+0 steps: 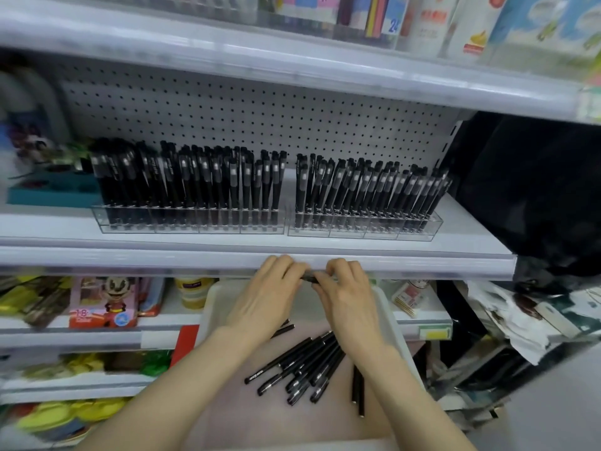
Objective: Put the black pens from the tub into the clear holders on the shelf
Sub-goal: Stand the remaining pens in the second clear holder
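Observation:
Two clear holders stand on the white shelf: the left holder and the right holder, both packed with upright black pens. Below the shelf edge sits a white tub with several loose black pens lying on its pale bottom. My left hand and my right hand meet just under the shelf lip, above the tub's far end. Their fingers are curled round a black pen held level between them. Most of that pen is hidden by the fingers.
A teal tray stands left of the holders. Something black and bulky fills the shelf's right end. Lower shelves at left carry colourful packets and a crayon box. The upper shelf overhangs the holders.

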Available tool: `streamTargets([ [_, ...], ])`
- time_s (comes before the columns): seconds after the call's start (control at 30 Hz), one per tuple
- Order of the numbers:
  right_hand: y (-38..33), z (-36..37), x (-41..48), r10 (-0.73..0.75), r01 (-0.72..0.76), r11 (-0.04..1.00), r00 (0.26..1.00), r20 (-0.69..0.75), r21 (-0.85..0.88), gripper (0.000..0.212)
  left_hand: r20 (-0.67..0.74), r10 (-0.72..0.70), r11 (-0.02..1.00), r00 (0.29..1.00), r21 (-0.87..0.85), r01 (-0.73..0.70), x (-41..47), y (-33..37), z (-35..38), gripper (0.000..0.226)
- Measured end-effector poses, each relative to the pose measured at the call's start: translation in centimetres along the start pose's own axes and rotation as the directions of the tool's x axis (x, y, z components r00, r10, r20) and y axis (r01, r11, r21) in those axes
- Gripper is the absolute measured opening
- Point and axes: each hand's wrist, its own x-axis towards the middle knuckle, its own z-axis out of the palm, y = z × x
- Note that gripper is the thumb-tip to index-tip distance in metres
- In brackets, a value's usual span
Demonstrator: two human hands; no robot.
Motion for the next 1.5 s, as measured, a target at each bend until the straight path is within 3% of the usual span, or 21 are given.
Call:
streamTargets([
  [0.13,0.9,-2.3,3.3,0.107,-0.095,0.971,0.993,-0.042,0.222,0.011,-0.127,0.000,0.998,0.992,0.057,0.007,3.4,-0.8,-2.5,0.049],
  [0.27,1.0,-5.3,7.9,0.313,-0.228,0.847,0.944,-0.105,0.480,0.009,-0.100,0.051,0.979,0.994,0.201,-0.030,6.4,-3.2,-2.8,0.051],
  [0.4,0.1,-5.5,11.3,0.378,-0.250,0.772,0.920,-0.105,0.585,0.019,-0.068,0.059,0.969,0.996,0.244,-0.041,7.1,-4.5,-1.7,0.059],
  [0.6,-0.6,-2.9,13.3,0.344,-0.246,0.810,0.934,-0.092,0.532,0.028,-0.113,0.077,0.981,0.991,0.184,-0.055,6.9,-4.8,-0.6,0.053],
  [0.83,-0.7,-3.4,14.0,0.274,-0.194,0.909,0.945,-0.179,0.368,0.023,-0.144,0.075,0.991,0.987,0.122,-0.057,6.8,-4.9,-0.2,0.050],
  [1.13,-0.3,-1.4,12.8,0.238,-0.239,0.934,0.971,0.038,0.266,0.022,-0.123,0.062,0.993,0.990,0.104,-0.050,6.6,-5.0,0.0,0.053],
  [1.5,-0.5,-1.4,13.2,0.313,-0.321,0.921,0.947,0.073,0.220,0.027,-0.138,0.061,0.995,0.989,0.090,-0.049,6.5,-4.8,-0.3,0.053],
])
